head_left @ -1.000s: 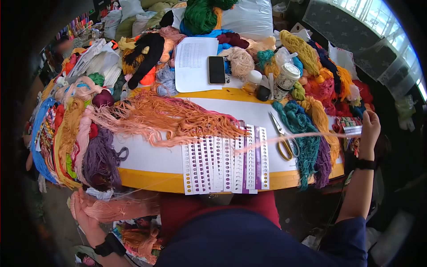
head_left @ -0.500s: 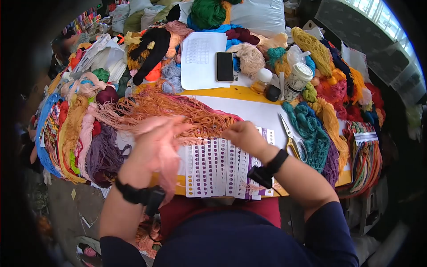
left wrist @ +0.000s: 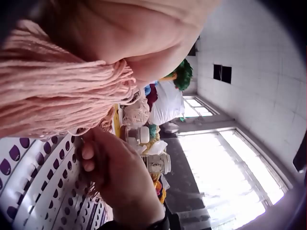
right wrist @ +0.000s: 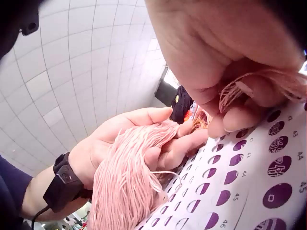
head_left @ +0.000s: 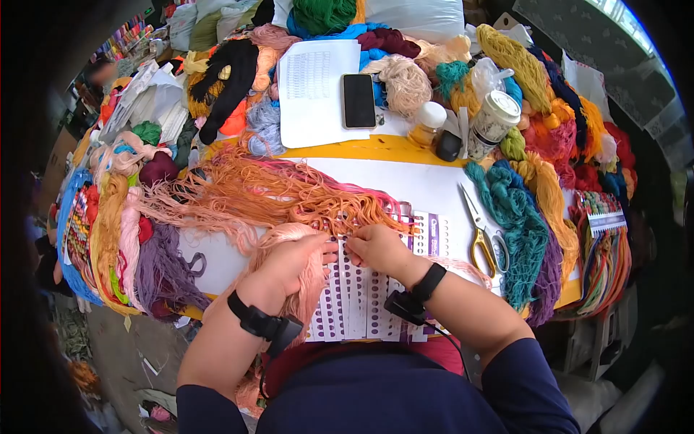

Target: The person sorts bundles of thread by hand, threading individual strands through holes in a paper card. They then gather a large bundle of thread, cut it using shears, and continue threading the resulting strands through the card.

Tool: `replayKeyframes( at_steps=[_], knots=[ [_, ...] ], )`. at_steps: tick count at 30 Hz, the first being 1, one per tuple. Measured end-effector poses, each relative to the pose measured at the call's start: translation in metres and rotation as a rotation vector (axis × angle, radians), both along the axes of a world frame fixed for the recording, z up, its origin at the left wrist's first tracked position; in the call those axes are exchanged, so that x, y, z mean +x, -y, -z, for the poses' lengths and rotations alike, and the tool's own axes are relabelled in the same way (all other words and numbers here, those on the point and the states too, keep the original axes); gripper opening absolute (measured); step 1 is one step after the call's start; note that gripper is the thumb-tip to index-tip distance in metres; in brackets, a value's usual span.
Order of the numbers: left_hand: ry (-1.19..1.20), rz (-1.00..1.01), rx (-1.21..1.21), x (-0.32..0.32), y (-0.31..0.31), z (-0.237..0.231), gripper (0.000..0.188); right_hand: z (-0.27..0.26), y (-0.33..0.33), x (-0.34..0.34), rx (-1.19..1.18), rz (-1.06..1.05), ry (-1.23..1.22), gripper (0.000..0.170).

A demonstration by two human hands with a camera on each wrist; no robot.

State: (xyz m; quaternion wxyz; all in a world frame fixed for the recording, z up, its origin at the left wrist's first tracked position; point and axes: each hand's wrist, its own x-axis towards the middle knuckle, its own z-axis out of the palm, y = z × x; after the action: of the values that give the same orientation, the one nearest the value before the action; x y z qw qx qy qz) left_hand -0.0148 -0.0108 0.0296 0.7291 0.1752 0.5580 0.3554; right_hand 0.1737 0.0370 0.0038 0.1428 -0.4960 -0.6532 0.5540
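The left hand (head_left: 289, 262) holds a thick bundle of pale pink yarn (head_left: 313, 278) that hangs over the palm; in the right wrist view the bundle (right wrist: 125, 184) drapes down from between thumb and fingers. Close beside it, the right hand (head_left: 379, 249) has its fingers curled round thin pink strands (right wrist: 288, 80), whose ends trail to the right in the head view. Both hands are over white cards (head_left: 354, 307) with rows of purple-backed holes. Orange and pink yarn (head_left: 289, 188) lies just behind the hands.
Scissors (head_left: 481, 242) lie right of the cards, beside teal yarn (head_left: 517, 231). Behind stand a phone (head_left: 359, 101) on paper sheets, a small bottle (head_left: 428, 124) and a lidded cup (head_left: 494, 123). Purple yarn (head_left: 163, 260) hangs at the left; many coloured skeins ring the table.
The hands have come from far apart to close together over the cards. The pink bundle has moved up from the lower left with the left hand.
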Motion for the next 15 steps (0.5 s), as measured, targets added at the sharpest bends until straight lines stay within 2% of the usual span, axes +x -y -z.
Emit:
replayKeyframes(
  at_steps=[3,5,8,11,13,15],
  knots=[
    [-0.045,-0.009,0.092,0.017,0.003,0.001,0.029,0.003,-0.002,0.001,-0.089,0.042,-0.082,0.024],
    [-0.098,0.029,0.269,0.021,0.001,0.011,0.027,0.001,-0.002,0.001,-0.152,0.082,-0.123,0.024],
    [-0.18,0.091,0.268,0.016,-0.003,0.023,0.023,-0.003,-0.003,0.003,-0.221,0.106,-0.184,0.025],
    [-0.236,0.198,0.188,0.018,-0.005,0.021,0.024,-0.002,-0.003,0.002,-0.21,0.087,-0.174,0.024],
    [-0.277,0.246,0.123,0.023,-0.004,0.015,0.026,-0.01,0.001,0.0,0.025,0.012,-0.017,0.024],
    [-0.354,0.108,0.169,0.029,-0.002,0.012,0.023,-0.013,0.003,0.001,0.04,0.021,-0.044,0.021]
  ],
)
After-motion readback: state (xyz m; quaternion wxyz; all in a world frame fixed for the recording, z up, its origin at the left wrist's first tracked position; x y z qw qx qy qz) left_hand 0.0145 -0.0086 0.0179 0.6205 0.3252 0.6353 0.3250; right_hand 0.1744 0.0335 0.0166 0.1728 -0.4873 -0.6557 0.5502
